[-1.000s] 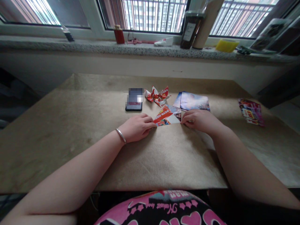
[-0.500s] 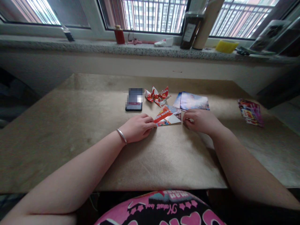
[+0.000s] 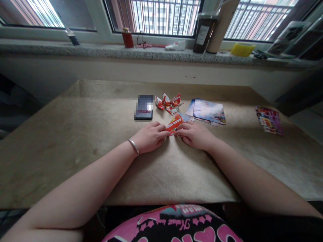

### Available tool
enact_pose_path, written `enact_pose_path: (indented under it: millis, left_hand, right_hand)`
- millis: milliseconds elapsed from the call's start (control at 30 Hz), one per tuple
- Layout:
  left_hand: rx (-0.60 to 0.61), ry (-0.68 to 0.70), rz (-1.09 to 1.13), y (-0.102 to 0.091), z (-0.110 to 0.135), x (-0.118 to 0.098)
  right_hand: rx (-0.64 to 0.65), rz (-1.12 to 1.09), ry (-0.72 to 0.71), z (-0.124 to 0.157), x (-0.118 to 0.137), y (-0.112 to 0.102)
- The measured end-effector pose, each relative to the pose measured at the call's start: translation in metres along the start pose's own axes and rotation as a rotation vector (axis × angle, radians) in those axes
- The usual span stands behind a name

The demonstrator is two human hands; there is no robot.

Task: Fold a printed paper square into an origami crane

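Note:
A piece of printed red-and-white paper (image 3: pixel 174 123), folded at an angle, lies flat on the table between my hands. My left hand (image 3: pixel 152 137), with a silver bangle at the wrist, pinches its left corner with fingers closed together. From the other side my right hand (image 3: pixel 195 135) has its bent fingers closed on the paper's lower right part, covering it. Just beyond sits a folded red-and-white paper shape with pointed petals (image 3: pixel 168 103). Left of that shape is a phone (image 3: pixel 144 107), its screen blurred.
Behind my right hand is a stack of pale printed sheets (image 3: pixel 209 111). Farther right lie several colourful printed papers (image 3: pixel 269 120). The table (image 3: pixel 75 144) has a tan cover. Along the windowsill (image 3: pixel 96 51) stand a red container (image 3: pixel 127 38), a dark bottle (image 3: pixel 205 33) and a yellow object (image 3: pixel 242 49).
My right hand has moved left, from beside the paper's right corner onto the paper, uncovering the stack's lower edge. The left hand stays at the left corner.

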State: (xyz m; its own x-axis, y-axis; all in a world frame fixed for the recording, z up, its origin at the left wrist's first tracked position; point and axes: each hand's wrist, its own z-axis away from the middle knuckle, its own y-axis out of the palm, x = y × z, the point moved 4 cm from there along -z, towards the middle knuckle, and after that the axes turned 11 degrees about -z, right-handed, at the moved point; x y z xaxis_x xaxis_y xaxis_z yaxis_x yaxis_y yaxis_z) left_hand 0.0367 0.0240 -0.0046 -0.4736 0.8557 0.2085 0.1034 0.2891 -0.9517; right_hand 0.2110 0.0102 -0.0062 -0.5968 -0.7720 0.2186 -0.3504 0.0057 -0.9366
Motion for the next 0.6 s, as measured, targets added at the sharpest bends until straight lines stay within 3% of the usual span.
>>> enact_pose_path:
  millis: [600]
  left_hand:
    - [0.067,0.027,0.137,-0.008,0.005,0.011]
  right_hand:
    - [0.014,0.046,-0.025,-0.007,0.009,0.008]
